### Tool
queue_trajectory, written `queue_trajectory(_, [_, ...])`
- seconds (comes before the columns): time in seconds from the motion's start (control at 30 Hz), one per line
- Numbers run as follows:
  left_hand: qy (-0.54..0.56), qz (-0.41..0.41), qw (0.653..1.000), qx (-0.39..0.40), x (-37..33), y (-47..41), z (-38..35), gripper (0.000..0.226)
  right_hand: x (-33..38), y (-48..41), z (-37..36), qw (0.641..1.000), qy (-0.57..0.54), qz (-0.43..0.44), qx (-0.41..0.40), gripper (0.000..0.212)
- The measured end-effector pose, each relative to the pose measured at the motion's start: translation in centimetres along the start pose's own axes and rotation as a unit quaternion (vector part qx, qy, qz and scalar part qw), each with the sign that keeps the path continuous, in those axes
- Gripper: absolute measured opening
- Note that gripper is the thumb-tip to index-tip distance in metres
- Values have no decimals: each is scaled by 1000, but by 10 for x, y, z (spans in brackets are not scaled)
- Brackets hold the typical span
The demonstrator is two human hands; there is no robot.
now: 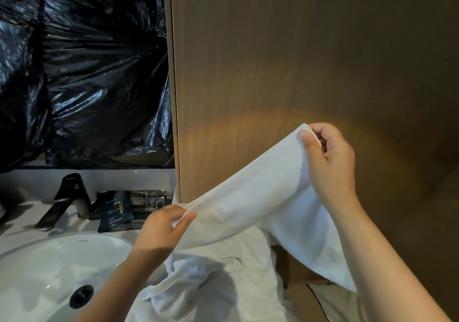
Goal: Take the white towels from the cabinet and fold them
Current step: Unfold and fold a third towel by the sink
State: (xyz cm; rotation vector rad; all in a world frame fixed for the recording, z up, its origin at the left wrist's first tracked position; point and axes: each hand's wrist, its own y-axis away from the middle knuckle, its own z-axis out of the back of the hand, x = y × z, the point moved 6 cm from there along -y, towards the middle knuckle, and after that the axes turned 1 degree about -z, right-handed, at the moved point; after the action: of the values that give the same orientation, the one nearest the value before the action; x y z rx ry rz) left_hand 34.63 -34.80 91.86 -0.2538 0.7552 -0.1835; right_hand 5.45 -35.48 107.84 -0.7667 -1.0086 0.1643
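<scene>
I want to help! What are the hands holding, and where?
A white towel, by its top edge: right hand pinches the raised corner, left hand the lower end.

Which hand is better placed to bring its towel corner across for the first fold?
Probably the right hand: it pinches a towel corner held high; the left hand pinches an edge low, near the sink.

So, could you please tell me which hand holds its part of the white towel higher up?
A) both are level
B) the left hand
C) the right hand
C: the right hand pinches a corner of the white towel well above the left hand, which pinches the edge lower down beside the sink.
</scene>
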Motion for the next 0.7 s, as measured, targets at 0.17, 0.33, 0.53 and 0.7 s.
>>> queue_trajectory(0.17, [-22,16,999,-30,8,-18,13,25,2,-17,8,1000,6,7,-18,9])
queue_trajectory(0.33, [-54,42,997,-27,15,-35,19,22,3,-30,15,999,14,15,-34,9])
queue_trajectory(0.53, [-35,48,991,-117,17,-35,34,25,-10,-30,23,999,18,4,-45,10])
queue_trajectory(0.7, [21,24,984,-175,6,-52,68,24,-13,-39,30,998,11,0,-62,12])
